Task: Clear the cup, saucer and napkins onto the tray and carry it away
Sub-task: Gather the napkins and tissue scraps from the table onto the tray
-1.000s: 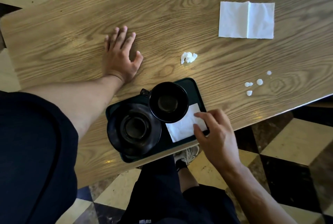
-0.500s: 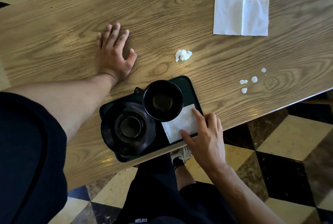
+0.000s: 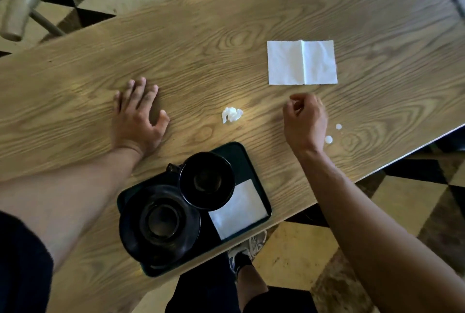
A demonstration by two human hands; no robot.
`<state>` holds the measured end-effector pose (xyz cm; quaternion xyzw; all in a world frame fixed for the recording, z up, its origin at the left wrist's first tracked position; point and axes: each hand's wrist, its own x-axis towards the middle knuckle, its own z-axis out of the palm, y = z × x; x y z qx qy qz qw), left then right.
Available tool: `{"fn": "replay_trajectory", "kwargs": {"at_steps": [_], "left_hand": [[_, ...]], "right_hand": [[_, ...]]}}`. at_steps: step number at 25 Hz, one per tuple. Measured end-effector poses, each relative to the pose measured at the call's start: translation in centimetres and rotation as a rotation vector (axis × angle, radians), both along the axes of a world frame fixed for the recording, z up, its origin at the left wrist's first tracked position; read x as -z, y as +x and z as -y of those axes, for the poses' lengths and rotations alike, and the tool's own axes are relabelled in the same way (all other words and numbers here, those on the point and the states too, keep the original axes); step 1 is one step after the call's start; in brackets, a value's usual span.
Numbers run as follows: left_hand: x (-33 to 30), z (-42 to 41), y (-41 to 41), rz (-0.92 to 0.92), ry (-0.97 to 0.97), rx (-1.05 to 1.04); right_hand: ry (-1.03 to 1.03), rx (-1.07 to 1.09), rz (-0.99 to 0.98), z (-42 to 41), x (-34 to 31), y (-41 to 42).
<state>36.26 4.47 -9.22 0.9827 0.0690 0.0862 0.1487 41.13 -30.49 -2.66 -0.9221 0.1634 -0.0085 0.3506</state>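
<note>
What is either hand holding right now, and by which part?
Nothing that shows. The left hand lies flat on the table. The right hand hovers with fingers loosely curled near the unfolded napkin, with no grip on it.

Person, head view. 2 bare forearms, no watch, rings or bands seen. Left hand (image 3: 137, 116) and right hand (image 3: 305, 121) ungloved. Dark short sleeve (image 3: 22, 262) at left upper arm. Dark shorts (image 3: 208, 295). 1 pale laced trainer (image 3: 249, 243) with dark ankle sock (image 3: 240, 261).
</note>
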Motion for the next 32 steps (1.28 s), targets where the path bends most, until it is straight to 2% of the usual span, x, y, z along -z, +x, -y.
{"fn": "replay_trajectory", "kwargs": {"at_steps": [7,11,16,20,23,28,32], "left_hand": [[0.0,-0.1,0.1,0.018,0.012,0.013],[0.2,-0.1,0.1,0.022,0.021,0.013],[0.2,-0.2,0.1,0.019,0.025,0.015],[0.2,-0.2,0.0,0.009,0.022,0.015],[0.3,-0.1,0.0,-0.010,0.020,0.007],[0.2,-0.1,-0.1,-0.036,0.013,-0.005],[0.2,-0.2,-0.1,-0.051,0.010,-0.004]], "right_hand": [[-0.134,0.156,-0.046,1.6,1.8,9.2],[-0.175,0.184,-0.093,1.4,2.3,10.5],[-0.151,0.163,-0.031,1.5,1.4,10.2],[0.028,0.048,0.153,1.3,-1.7,6.5],[0.222,-0.065,0.136,1.3,-4.4,1.2],[0.437,-0.325,-0.133,3.0,-8.7,-7.2],[0.790,-0.396,-0.484,3.2,-10.5,-12.2]]}}
